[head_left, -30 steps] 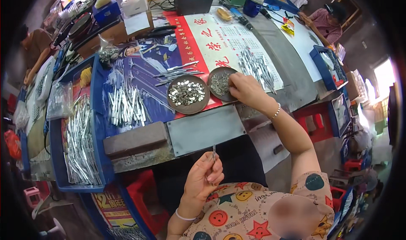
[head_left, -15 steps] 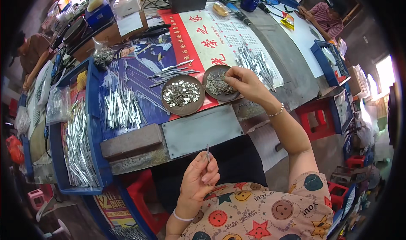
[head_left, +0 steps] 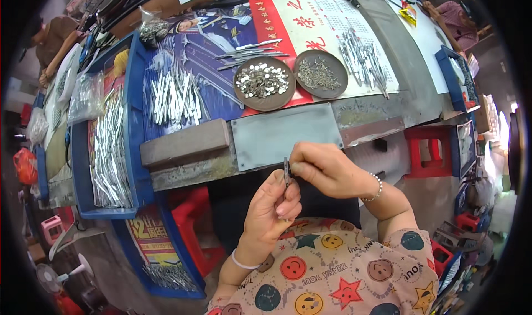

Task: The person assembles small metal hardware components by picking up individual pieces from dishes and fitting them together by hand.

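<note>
Back from the brown dish of small dark parts (head_left: 320, 74), the right hand (head_left: 327, 171) now meets the left hand (head_left: 274, 212) below the counter (head_left: 388, 107) edge. Both pinch a thin metal piece (head_left: 286, 172), its long axis upright, between their closed fingertips, the dish now well apart up-counter.

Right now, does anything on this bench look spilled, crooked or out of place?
Nothing looks spilled. The two round dishes hold their small metal parts inside their rims. Loose metal strips lie in untidy heaps on the blue sheet. Both hands, left and right, pinch one thin metal piece above the lap.
</note>
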Action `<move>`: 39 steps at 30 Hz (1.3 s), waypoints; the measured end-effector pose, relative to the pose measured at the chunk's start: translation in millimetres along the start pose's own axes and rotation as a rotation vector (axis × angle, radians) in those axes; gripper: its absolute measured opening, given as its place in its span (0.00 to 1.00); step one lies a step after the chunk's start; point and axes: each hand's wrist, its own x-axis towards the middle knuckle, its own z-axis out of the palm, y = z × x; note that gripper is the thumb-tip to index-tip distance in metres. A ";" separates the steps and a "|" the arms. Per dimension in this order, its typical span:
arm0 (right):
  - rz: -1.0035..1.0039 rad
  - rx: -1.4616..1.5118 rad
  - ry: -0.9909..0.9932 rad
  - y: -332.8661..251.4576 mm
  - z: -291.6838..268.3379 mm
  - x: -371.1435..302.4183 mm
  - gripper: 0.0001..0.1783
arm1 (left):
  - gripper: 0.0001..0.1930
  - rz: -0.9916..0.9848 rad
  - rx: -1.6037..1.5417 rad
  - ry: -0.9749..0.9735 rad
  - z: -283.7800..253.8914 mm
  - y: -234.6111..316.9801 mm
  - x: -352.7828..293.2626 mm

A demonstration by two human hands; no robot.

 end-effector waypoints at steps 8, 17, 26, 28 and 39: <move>-0.122 -0.126 0.076 -2.0 21.6 -1.3 0.04 | 0.09 0.021 0.000 0.002 -6.1 1.9 -5.3; -0.120 -0.168 0.089 -0.9 25.5 -1.0 0.04 | 0.10 0.036 -0.030 0.020 -7.4 1.9 -5.1; -0.120 -0.169 0.125 -1.3 26.3 -2.8 0.03 | 0.11 0.064 -0.008 0.013 -8.5 2.3 -2.2; -0.128 -0.179 0.122 -0.8 26.7 -3.0 0.03 | 0.11 0.067 -0.019 0.020 -9.0 2.8 -0.6; -0.102 -0.228 0.134 3.9 30.2 -3.8 0.05 | 0.08 0.107 0.072 0.032 -12.9 0.2 4.0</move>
